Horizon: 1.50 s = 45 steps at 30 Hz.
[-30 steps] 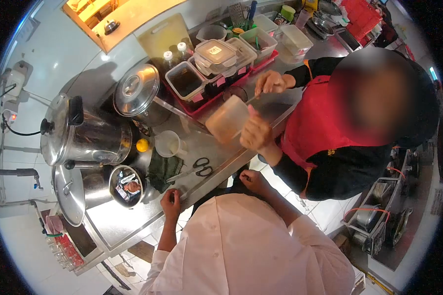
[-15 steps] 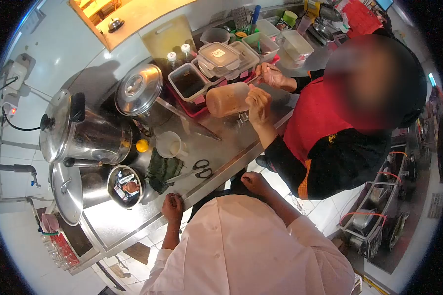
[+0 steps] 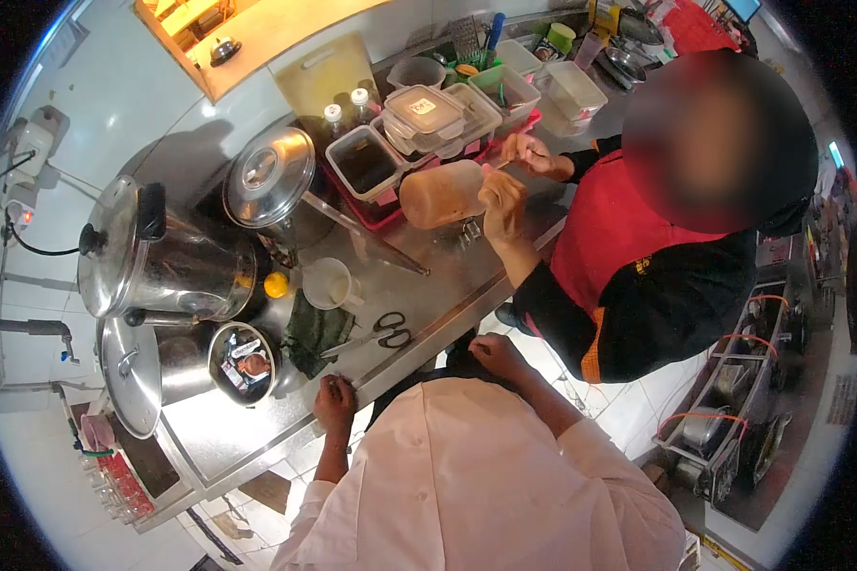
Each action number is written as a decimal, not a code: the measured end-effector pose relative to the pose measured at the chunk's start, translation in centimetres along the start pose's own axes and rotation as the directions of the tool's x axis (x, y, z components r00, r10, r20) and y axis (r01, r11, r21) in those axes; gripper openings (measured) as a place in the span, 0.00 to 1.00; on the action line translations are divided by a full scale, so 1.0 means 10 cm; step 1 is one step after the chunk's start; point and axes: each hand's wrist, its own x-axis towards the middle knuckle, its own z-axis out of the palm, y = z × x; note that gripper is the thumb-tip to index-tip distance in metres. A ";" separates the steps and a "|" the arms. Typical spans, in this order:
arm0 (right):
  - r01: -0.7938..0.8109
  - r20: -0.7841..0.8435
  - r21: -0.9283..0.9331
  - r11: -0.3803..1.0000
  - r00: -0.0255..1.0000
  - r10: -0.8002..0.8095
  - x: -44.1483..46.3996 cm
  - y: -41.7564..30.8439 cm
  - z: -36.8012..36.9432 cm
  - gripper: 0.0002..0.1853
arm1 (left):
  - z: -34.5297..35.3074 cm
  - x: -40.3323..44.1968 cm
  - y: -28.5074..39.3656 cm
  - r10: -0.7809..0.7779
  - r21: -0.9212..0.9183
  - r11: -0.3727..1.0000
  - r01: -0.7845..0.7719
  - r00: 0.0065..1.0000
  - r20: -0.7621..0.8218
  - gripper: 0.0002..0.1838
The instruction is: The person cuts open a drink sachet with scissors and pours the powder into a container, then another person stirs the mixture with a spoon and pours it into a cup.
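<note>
My left hand [image 3: 335, 404] is curled closed at the front edge of the steel counter [image 3: 209, 443], with nothing visible in it. Black-handled scissors [image 3: 381, 333] lie on the counter beyond it, beside a dark green cloth [image 3: 314, 331]. My right hand [image 3: 497, 356] is loosely closed just off the counter edge, in front of my body, and no object shows in it. A person in a red apron [image 3: 590, 228] on the right tilts a clear container of brownish contents [image 3: 443, 194] with one hand and has the other hand close to its opening.
At the left stand a large lidded pot [image 3: 176, 257], another lidded pot [image 3: 269, 179] and a round tin [image 3: 243, 362] of small items. A clear jug [image 3: 329, 284] and a yellow-orange ball-shaped item [image 3: 276, 285] are mid-counter. Food boxes [image 3: 364, 162] line the back.
The other person's container has shifted up and now lies more level, and that person's body has moved slightly. My left hand's fingers have curled in more; my right hand is nearly still.
</note>
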 end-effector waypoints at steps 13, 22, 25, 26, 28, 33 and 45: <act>-0.008 -0.006 0.016 1.000 1.000 0.008 0.01 0.06 -0.04 0.10 | -0.07 0.04 0.16 -0.015 0.175 0.985 0.008 0.999 0.040 0.07; 0.300 0.042 -0.816 0.494 0.883 -0.467 0.14 1.50 0.76 0.13 | -0.08 0.04 0.16 -0.044 0.113 0.993 0.038 0.998 0.053 0.06; 0.057 0.919 -0.353 -0.934 -0.168 -0.357 0.99 -0.40 0.42 0.21 | -0.06 0.03 0.10 -0.058 0.089 0.995 0.051 0.996 0.073 0.07; -0.249 0.937 -0.249 -0.936 -0.306 -0.168 1.15 -0.85 0.46 0.26 | -0.06 0.03 0.09 -0.058 0.155 0.987 0.047 0.996 0.067 0.07; -0.696 0.931 -0.348 -0.628 -0.337 -0.141 1.22 -1.09 0.49 0.25 | -0.05 0.02 0.05 -0.066 0.223 0.973 0.051 0.996 0.058 0.07; -0.234 0.828 -0.497 -0.835 -0.415 -0.376 1.25 -1.34 0.59 0.26 | -0.03 0.02 0.02 -0.053 0.224 0.974 0.037 0.996 0.068 0.08; 0.617 0.672 -0.434 -0.657 -0.264 -0.692 1.41 -0.22 1.49 0.19 | -0.07 0.03 0.10 -0.086 0.122 0.989 0.081 0.996 0.029 0.08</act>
